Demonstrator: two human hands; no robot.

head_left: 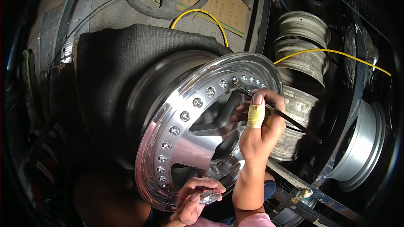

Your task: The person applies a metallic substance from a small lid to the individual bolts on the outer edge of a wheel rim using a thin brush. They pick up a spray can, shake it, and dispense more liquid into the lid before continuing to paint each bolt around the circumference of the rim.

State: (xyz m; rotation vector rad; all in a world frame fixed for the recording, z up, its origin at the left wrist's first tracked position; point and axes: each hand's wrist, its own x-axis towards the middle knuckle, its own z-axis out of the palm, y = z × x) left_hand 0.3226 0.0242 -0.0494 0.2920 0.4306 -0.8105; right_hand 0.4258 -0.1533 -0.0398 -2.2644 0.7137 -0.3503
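Note:
A polished alloy wheel (185, 153) stands tilted before me, its lip lined with several shiny round bolts. My right hand (265, 132), yellow tape wrapped round its thumb, pinches a thin dark paintbrush (294, 122). The brush tip meets or nearly meets one bolt along the wheel's upper edge. Low in the view, my left hand (191, 204) holds a small round shallow dish (209, 196) by the wheel's lower rim. What lies in the dish is too small to make out.
Black ribbed matting (113, 59) lies behind the wheel. Several worn rims (301, 56) are stacked on a rack at the right, with a silver rim (357, 143) beyond. A yellow hose (332, 51) crosses there. Cardboard (227, 6) and a grey wheel-shaped piece (174, 0) lie at the back.

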